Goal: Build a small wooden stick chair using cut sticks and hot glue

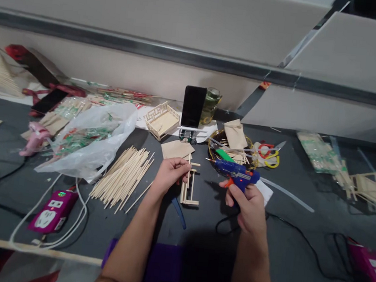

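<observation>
Stick frame (192, 186), pale wood, one: located between the hands, pinched near its far end by thumb and fingers of the left hand (172, 173), its near end left exposed, presumably for access to the joints. Glue gun (234, 171), blue, one: gripped by the handle in the right hand (247, 204), nozzle directed leftward but held apart from the frame; whether the trigger is pressed cannot be told. Loose sticks (123, 174): heaped left of the left forearm, apparently for easy reach. Blue tool (179, 213): laid just beside the frame, partly hidden. Phone (193, 107): propped upright beyond, likely for viewing. Tabletop (206, 225), dark: room is offered between the forearms; movement is bounded by the basket (210, 154) beyond and the pale front edge (73, 256).
</observation>
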The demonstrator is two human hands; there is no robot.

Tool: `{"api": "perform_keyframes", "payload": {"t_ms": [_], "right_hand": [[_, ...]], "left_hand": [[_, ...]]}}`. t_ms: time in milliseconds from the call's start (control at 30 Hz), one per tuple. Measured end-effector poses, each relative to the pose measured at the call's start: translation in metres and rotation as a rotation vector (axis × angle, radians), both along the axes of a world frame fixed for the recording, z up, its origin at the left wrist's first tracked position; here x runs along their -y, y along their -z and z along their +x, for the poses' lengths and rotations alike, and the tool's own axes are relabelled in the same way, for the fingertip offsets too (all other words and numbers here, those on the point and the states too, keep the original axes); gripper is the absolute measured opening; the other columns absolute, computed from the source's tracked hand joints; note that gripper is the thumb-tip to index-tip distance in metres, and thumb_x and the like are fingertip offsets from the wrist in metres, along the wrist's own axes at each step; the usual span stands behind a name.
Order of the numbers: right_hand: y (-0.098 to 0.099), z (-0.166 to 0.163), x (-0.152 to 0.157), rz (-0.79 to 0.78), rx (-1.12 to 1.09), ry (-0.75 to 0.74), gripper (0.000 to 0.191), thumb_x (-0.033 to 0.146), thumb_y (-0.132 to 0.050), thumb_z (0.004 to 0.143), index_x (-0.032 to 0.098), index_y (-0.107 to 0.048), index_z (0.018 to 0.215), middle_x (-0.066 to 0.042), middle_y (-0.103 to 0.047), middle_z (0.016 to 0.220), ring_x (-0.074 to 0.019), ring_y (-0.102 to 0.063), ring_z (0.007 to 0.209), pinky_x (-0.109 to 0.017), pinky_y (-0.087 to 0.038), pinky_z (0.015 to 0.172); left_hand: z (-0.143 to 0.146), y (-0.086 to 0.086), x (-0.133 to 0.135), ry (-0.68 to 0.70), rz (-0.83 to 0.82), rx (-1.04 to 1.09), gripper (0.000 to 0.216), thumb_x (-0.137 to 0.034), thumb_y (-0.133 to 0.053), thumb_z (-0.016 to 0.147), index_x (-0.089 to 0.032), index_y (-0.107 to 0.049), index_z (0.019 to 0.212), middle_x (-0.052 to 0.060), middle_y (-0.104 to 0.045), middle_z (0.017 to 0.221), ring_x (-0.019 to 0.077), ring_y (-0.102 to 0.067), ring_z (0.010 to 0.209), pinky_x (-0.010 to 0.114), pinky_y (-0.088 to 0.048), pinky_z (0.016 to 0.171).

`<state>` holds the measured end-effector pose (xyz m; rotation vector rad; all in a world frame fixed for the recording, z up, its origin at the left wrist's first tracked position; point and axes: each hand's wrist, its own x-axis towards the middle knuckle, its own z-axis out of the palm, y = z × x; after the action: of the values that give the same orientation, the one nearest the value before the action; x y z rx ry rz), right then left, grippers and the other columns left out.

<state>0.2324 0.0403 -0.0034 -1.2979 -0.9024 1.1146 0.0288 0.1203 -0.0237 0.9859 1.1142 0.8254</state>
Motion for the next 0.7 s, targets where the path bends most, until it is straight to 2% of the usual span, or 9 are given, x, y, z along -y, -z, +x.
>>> {"api": "perform_keyframes", "payload": {"t_ms": [167, 367, 500, 600, 700], "right_hand": [[0.013, 0.003, -0.001, -0.019, -0.037, 0.046, 0.020, 0.034, -0.073, 0.077, 0.017, -0.066, 0.084, -0.009, -0.076, 0.088, -0.0073, -0.047, 0.043, -0.024, -0.037, 0.043], [0.015, 0.004, -0.002, -0.029, -0.055, 0.065, 0.021, 0.035, -0.074, 0.076, 0.018, -0.064, 0.083, -0.008, -0.076, 0.088, -0.0076, -0.046, 0.042, -0.025, -0.037, 0.043], [0.016, 0.002, -0.001, -0.054, -0.013, 0.013, 0.022, 0.036, -0.072, 0.078, 0.017, -0.066, 0.085, -0.006, -0.074, 0.078, -0.0086, -0.045, 0.043, -0.025, -0.035, 0.043], [0.019, -0.001, -0.002, -0.065, -0.007, -0.012, 0.023, 0.038, -0.072, 0.078, 0.018, -0.065, 0.086, -0.002, -0.069, 0.066, -0.0100, -0.045, 0.043, -0.026, -0.035, 0.043], [0.022, -0.004, -0.003, -0.074, -0.012, -0.009, 0.025, 0.039, -0.073, 0.076, 0.018, -0.065, 0.086, -0.004, -0.072, 0.073, -0.0097, -0.046, 0.044, -0.026, -0.038, 0.045]], "left_hand": [[0.001, -0.002, 0.006, 0.115, -0.037, -0.098, 0.024, -0.036, -0.073, 0.071, -0.014, -0.064, 0.068, 0.002, -0.065, 0.053, 0.0129, -0.064, 0.047, 0.015, -0.031, 0.035], [0.002, -0.006, 0.015, 0.204, 0.007, -0.172, 0.018, -0.028, -0.069, 0.075, -0.015, -0.063, 0.065, 0.000, -0.064, 0.053, 0.0073, -0.054, 0.035, 0.015, -0.037, 0.035], [0.005, -0.006, 0.018, 0.156, -0.046, -0.162, 0.011, -0.022, -0.068, 0.075, -0.014, -0.066, 0.082, -0.001, -0.065, 0.054, 0.0065, -0.048, 0.030, 0.015, -0.033, 0.031], [0.007, -0.001, 0.019, 0.121, -0.044, -0.155, 0.027, -0.021, -0.070, 0.074, -0.015, -0.065, 0.100, -0.003, -0.066, 0.054, 0.0077, -0.050, 0.031, 0.014, -0.034, 0.031], [0.009, 0.003, 0.021, 0.131, -0.017, -0.158, 0.035, -0.024, -0.070, 0.074, -0.016, -0.063, 0.108, -0.003, -0.065, 0.054, 0.0090, -0.052, 0.032, 0.015, -0.034, 0.032]]}}
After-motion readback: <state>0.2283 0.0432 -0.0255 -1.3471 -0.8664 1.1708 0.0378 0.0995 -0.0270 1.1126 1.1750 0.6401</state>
